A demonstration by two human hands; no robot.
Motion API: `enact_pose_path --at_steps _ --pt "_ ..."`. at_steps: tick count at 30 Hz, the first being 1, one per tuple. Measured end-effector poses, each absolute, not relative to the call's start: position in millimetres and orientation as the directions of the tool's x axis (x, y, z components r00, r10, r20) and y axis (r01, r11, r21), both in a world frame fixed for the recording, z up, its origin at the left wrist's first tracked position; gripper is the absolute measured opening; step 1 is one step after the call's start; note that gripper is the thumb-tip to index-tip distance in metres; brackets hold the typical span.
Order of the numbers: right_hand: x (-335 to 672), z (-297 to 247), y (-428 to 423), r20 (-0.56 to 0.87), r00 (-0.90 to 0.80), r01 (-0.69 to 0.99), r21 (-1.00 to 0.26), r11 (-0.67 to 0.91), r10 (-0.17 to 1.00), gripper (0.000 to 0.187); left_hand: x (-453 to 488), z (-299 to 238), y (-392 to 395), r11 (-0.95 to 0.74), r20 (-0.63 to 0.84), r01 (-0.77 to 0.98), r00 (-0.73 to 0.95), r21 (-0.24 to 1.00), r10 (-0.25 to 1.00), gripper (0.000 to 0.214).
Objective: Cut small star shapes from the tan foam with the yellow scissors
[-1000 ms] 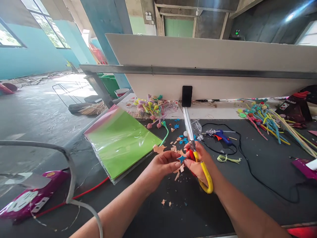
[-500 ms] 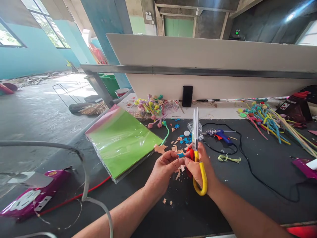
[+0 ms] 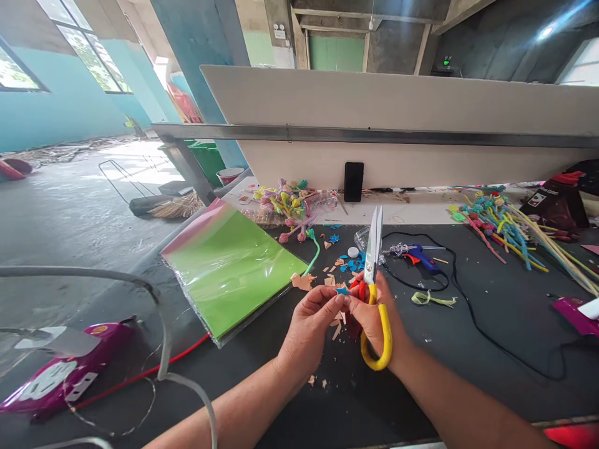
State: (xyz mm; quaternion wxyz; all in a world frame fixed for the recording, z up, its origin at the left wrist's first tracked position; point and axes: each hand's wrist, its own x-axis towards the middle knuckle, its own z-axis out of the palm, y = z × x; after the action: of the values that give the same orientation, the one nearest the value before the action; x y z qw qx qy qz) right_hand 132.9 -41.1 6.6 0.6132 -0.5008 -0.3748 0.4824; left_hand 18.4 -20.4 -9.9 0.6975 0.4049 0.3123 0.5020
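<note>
A small blue star cutout (image 3: 342, 291) is pinched between the thumb and fingers of my left hand (image 3: 306, 324). My right hand (image 3: 374, 305) has scissors (image 3: 373, 249) with yellow and red handles hooked in it, blades pointing up and nearly closed. The thumb and finger of that hand also meet the star's right side. Beneath and beyond my hands lie peach-coloured scraps (image 3: 303, 282) and several blue cutouts (image 3: 350, 264). One blue star (image 3: 334, 238) lies farther back, near a white round disc (image 3: 352, 252).
A green sheet pack (image 3: 238, 262) lies to the left, beside a purple power strip (image 3: 70, 365) and a grey cable (image 3: 161, 337). A blue glue gun (image 3: 423, 259) with a black cord is on the right. Colourful yarn-like stems (image 3: 510, 224) and a phone (image 3: 354, 181) are at the back.
The scissors have tilted slightly to the right, their blade tips parting a little. Both hands keep the star in nearly the same place.
</note>
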Motion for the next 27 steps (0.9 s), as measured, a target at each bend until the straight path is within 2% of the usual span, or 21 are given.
enact_pose_path --at_steps 11,13,15,19,21,24,27 --pt "131.1 11.6 -41.3 -0.011 0.209 -0.185 -0.982 0.028 0.978 0.032 10.2 -10.1 -10.3 0.087 0.015 -0.412 0.240 0.907 0.971 0.010" --pt "135.6 13.5 -41.4 0.001 0.202 -0.180 -0.983 0.038 0.979 0.030 4.4 -4.8 -4.8 0.126 -0.006 -0.412 0.280 0.902 0.960 0.012" --pt "141.2 13.1 -41.1 0.028 0.194 -0.162 -0.985 0.060 0.981 0.027 -2.5 3.1 -0.1 0.209 -0.015 -0.431 0.412 0.878 0.911 0.014" --pt "147.9 8.8 -40.4 0.040 0.187 -0.177 -0.981 0.074 0.982 0.025 -16.9 19.0 2.8 0.380 0.040 -0.495 0.648 0.781 0.761 0.034" --pt "147.7 7.9 -40.9 0.020 0.170 -0.224 -0.973 0.059 0.985 0.024 -22.9 23.6 1.4 0.403 0.047 -0.502 0.668 0.765 0.743 0.049" --pt "145.6 9.1 -42.6 0.008 0.157 -0.233 -0.971 0.045 0.988 0.024 -28.4 24.9 -1.2 0.373 0.021 -0.455 0.656 0.809 0.755 0.069" --pt "144.2 11.7 -44.5 0.038 0.158 -0.210 -0.975 0.071 0.987 0.026 -30.0 21.2 -1.8 0.350 -0.017 -0.372 0.664 0.860 0.748 0.076"
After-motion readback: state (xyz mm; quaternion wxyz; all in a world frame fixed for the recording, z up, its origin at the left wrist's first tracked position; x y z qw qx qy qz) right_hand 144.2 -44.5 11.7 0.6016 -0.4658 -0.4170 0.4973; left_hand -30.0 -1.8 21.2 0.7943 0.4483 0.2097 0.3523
